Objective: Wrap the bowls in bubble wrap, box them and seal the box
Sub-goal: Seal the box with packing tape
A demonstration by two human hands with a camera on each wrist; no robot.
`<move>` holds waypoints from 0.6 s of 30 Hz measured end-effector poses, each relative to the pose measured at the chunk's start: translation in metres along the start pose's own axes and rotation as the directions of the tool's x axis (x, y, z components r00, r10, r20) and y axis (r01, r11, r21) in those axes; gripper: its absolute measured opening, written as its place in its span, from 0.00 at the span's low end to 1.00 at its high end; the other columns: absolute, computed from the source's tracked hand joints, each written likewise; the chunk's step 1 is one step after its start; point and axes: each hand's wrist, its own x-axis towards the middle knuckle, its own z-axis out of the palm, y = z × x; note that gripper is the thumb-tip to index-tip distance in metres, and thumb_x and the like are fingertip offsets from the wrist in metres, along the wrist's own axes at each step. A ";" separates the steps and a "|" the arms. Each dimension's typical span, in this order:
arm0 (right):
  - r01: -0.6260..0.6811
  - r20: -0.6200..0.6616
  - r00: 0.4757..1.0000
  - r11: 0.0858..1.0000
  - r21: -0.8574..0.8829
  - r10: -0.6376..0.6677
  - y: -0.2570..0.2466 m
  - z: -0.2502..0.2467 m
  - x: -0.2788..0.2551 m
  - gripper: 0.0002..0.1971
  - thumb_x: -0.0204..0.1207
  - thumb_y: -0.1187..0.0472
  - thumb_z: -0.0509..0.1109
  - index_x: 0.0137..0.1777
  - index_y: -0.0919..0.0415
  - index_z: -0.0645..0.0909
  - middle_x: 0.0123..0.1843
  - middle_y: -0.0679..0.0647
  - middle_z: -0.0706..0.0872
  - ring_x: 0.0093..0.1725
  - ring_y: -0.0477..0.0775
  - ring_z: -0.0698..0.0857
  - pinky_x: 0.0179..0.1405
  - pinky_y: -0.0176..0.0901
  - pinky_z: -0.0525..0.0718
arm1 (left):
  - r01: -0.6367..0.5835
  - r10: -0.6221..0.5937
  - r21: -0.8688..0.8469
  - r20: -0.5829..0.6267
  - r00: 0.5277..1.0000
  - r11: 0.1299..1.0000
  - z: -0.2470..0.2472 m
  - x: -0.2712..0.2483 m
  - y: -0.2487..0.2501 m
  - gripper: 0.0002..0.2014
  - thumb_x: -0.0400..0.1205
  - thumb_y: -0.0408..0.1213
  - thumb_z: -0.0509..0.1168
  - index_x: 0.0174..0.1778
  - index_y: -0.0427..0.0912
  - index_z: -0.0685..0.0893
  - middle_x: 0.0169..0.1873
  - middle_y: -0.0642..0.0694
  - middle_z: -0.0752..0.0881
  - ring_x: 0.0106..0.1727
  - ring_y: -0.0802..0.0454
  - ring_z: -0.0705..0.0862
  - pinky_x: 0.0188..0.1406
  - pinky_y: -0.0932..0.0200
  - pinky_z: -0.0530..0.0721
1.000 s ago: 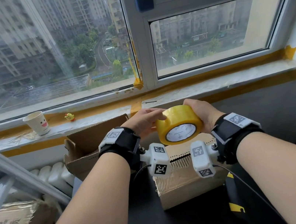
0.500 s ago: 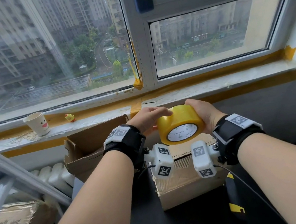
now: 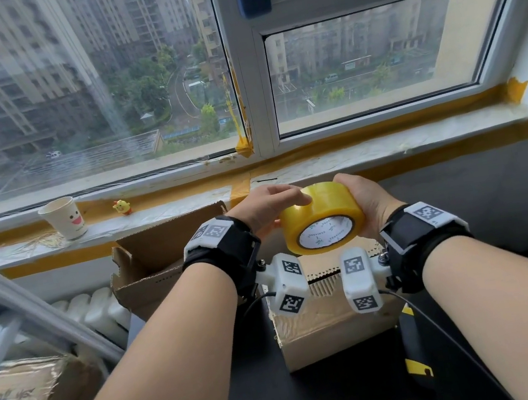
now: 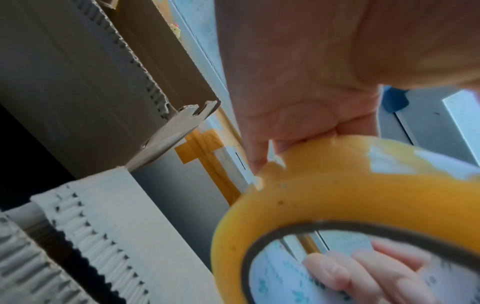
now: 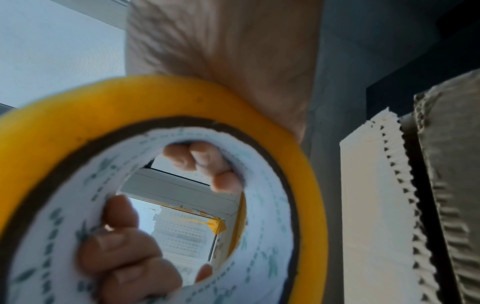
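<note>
Both hands grasp the yellow tape roll — right hand w/ fingers curled thru the core, left hand w/ fingers bent over the outer band. Roll is held up between them, above the closed cardboard box just below the wrists — an open carton sits to the left hand's side.

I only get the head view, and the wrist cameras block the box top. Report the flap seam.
Observer: In the left wrist view the two top flaps of the box lie apart with a dark gap between them. No tape spans it where it shows.
Operator: Now the roll. Tell me what is inside its core.
Observer: The right wrist view looks straight through the tape roll. The fingertips curl into the core from the far side.
Operator: Find the loose end.
Observer: In the left wrist view, a ragged tape edge sits on the roll right by the left hand; it is probably the end.
</note>
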 end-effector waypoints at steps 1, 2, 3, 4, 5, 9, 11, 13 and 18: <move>0.003 -0.018 1.000 1.000 -0.008 -0.003 0.000 0.000 0.001 0.10 0.76 0.57 0.64 0.33 0.55 0.73 0.28 0.55 0.74 0.28 0.55 0.77 0.33 0.45 0.80 | -0.004 0.004 0.004 -0.003 1.000 1.000 0.001 0.000 0.000 0.07 0.58 0.43 0.78 0.28 0.48 0.88 0.31 0.49 0.85 0.37 0.50 0.82 0.46 0.57 0.79; 0.006 -0.038 0.999 1.000 -0.023 -0.007 0.000 0.001 0.001 0.08 0.74 0.56 0.65 0.34 0.55 0.75 0.30 0.56 0.76 0.29 0.57 0.78 0.37 0.48 0.81 | 0.006 -0.006 0.013 -0.014 1.000 1.000 0.001 0.000 0.000 0.06 0.60 0.43 0.78 0.27 0.49 0.89 0.32 0.49 0.86 0.38 0.50 0.83 0.48 0.56 0.80; 0.010 -0.054 0.998 0.999 -0.037 -0.012 -0.001 0.002 0.000 0.07 0.71 0.55 0.66 0.36 0.56 0.77 0.32 0.58 0.78 0.32 0.59 0.80 0.42 0.52 0.83 | 0.021 -0.020 0.026 -0.043 0.999 0.999 0.002 0.001 0.002 0.07 0.62 0.46 0.78 0.29 0.50 0.89 0.35 0.48 0.87 0.41 0.50 0.85 0.51 0.54 0.81; 0.017 -0.072 0.997 0.999 -0.039 -0.020 -0.002 0.002 0.000 0.07 0.69 0.53 0.68 0.39 0.57 0.80 0.35 0.59 0.81 0.36 0.61 0.81 0.47 0.57 0.84 | 0.055 -0.050 0.062 -0.080 0.996 0.997 0.001 0.002 0.002 0.12 0.62 0.52 0.78 0.35 0.51 0.89 0.41 0.47 0.89 0.47 0.50 0.86 0.57 0.51 0.81; 0.026 -0.087 0.996 0.999 -0.031 -0.029 -0.003 0.001 0.000 0.10 0.68 0.52 0.70 0.43 0.58 0.82 0.38 0.61 0.83 0.40 0.62 0.83 0.51 0.61 0.84 | 0.110 -0.095 0.118 -0.126 0.987 0.987 0.000 0.003 0.001 0.21 0.62 0.60 0.77 0.45 0.51 0.89 0.50 0.46 0.88 0.56 0.48 0.85 0.62 0.46 0.80; 0.105 -0.070 0.992 0.994 -0.021 -0.106 -0.006 -0.002 0.003 0.15 0.73 0.47 0.69 0.49 0.58 0.82 0.39 0.59 0.83 0.39 0.60 0.83 0.43 0.52 0.82 | 0.408 -0.356 0.143 -0.288 0.889 0.902 -0.003 -0.001 0.002 0.43 0.67 0.74 0.66 0.59 0.36 0.81 0.51 0.42 0.85 0.49 0.45 0.84 0.54 0.50 0.83; 0.113 -0.035 0.993 0.993 -0.034 -0.115 -0.005 -0.003 0.004 0.13 0.74 0.47 0.68 0.45 0.58 0.81 0.37 0.59 0.83 0.37 0.59 0.82 0.42 0.51 0.80 | 0.487 -0.474 0.059 -0.157 0.867 0.871 -0.003 -0.003 0.002 0.41 0.69 0.75 0.62 0.48 0.34 0.84 0.40 0.40 0.89 0.41 0.45 0.87 0.59 0.51 0.83; 0.125 0.013 0.992 0.992 -0.026 -0.125 -0.003 -0.003 0.005 0.11 0.76 0.50 0.68 0.41 0.57 0.81 0.34 0.57 0.83 0.35 0.57 0.82 0.41 0.48 0.79 | 0.453 -0.457 -0.055 -0.095 0.884 0.890 0.000 -0.001 0.003 0.33 0.77 0.68 0.60 0.42 0.35 0.84 0.36 0.41 0.89 0.39 0.47 0.87 0.57 0.54 0.82; 0.133 0.110 0.986 0.989 -0.071 -0.124 0.009 0.000 0.000 0.06 0.77 0.64 0.69 0.39 0.61 0.81 0.32 0.56 0.79 0.34 0.53 0.77 0.36 0.46 0.78 | 0.257 -0.309 -0.291 -0.150 0.939 0.922 0.011 0.005 0.012 0.15 0.87 0.46 0.58 0.42 0.39 0.78 0.29 0.44 0.87 0.31 0.50 0.86 0.36 0.57 0.85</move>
